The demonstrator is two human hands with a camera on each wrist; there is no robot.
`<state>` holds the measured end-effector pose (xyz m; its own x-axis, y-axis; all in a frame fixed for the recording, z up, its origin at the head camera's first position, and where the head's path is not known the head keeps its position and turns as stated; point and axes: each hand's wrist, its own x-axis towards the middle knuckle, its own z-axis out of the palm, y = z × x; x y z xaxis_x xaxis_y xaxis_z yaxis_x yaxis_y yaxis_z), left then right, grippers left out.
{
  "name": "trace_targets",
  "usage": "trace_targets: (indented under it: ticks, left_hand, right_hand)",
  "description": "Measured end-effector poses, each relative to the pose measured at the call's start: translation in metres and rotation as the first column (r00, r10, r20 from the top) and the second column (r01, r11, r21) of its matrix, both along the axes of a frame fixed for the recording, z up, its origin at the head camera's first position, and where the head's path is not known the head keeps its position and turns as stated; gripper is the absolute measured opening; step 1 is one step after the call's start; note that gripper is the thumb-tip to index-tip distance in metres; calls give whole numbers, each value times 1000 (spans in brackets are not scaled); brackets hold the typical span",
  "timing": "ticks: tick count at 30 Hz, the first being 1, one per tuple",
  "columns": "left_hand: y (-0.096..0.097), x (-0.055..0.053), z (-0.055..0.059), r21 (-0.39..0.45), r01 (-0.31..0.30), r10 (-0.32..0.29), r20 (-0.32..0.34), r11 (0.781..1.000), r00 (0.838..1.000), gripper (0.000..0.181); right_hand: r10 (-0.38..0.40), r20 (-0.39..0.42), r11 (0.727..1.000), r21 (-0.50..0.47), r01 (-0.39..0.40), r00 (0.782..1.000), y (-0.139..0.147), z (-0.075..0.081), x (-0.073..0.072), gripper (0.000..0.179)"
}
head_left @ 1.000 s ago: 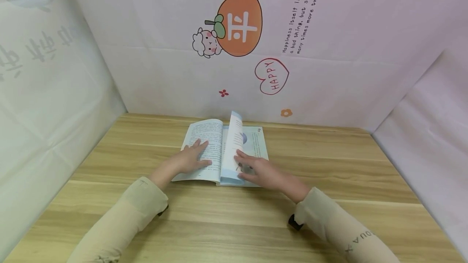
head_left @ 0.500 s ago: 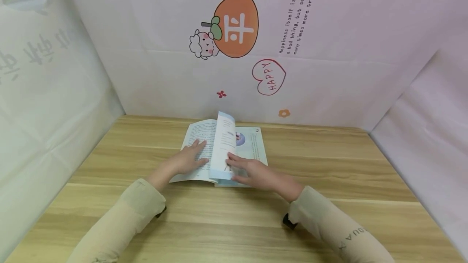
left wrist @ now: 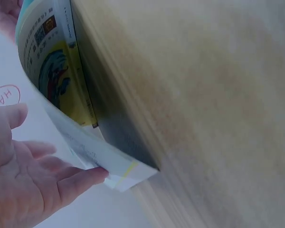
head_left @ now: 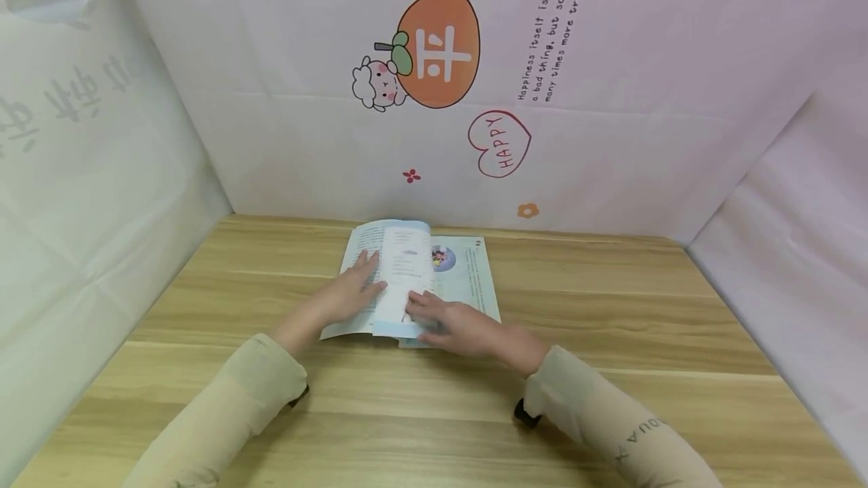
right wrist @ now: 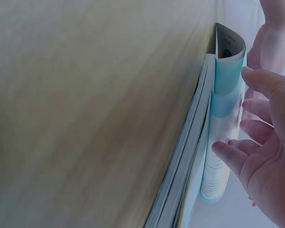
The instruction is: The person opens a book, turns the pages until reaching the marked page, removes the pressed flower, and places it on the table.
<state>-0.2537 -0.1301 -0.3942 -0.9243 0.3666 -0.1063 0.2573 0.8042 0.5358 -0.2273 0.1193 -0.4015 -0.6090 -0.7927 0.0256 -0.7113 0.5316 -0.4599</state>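
An open book (head_left: 468, 269) lies at the back of the table, with printed text on its left side and a round picture on its right. A white leaf with pale blue ends (head_left: 405, 262) curves over the middle and overlaps the left text page (head_left: 366, 241). My left hand (head_left: 347, 296) rests on that text page, fingers spread. My right hand (head_left: 459, 324) touches the turning leaf, its fingers extended. In the left wrist view the book's left side bows up off the table, showing a yellow printed underside (left wrist: 69, 80). The right wrist view shows the thick page block (right wrist: 187, 142) beside the rolled leaf.
The wood-grain table (head_left: 420, 420) stretches toward me. Close behind the book rises a white printed backdrop (head_left: 305, 149), with white sheets at left (head_left: 115, 194) and right (head_left: 800, 232). A dark band (head_left: 525, 414) shows under the right cuff.
The leaf has swung from nearly upright over to the left, down onto the text page. My right hand has travelled left with it; the left hand stays about where it was.
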Motion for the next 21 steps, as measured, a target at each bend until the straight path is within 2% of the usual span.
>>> trace_targets:
  ticks: [5,7,12,21]
  left_hand:
    - [4,1,-2,19,-2,2,2,1000,1000,70]
    - [5,2,-1,22,17,-17,-9,1000,1000,68]
    - [4,4,1,5,65,-64,-32,998,997,62]
    - [5,4,0,-32,88,-89,-11,996,996,58]
  right_hand:
    - [45,11,999,-10,-44,999,-1,-2,3,56]
    - [56,6,998,-18,-56,998,-1,-1,4,56]
    - [71,-12,997,-23,-71,997,-4,1,6,56]
    - [81,-36,997,2,-81,996,-12,2,6,53]
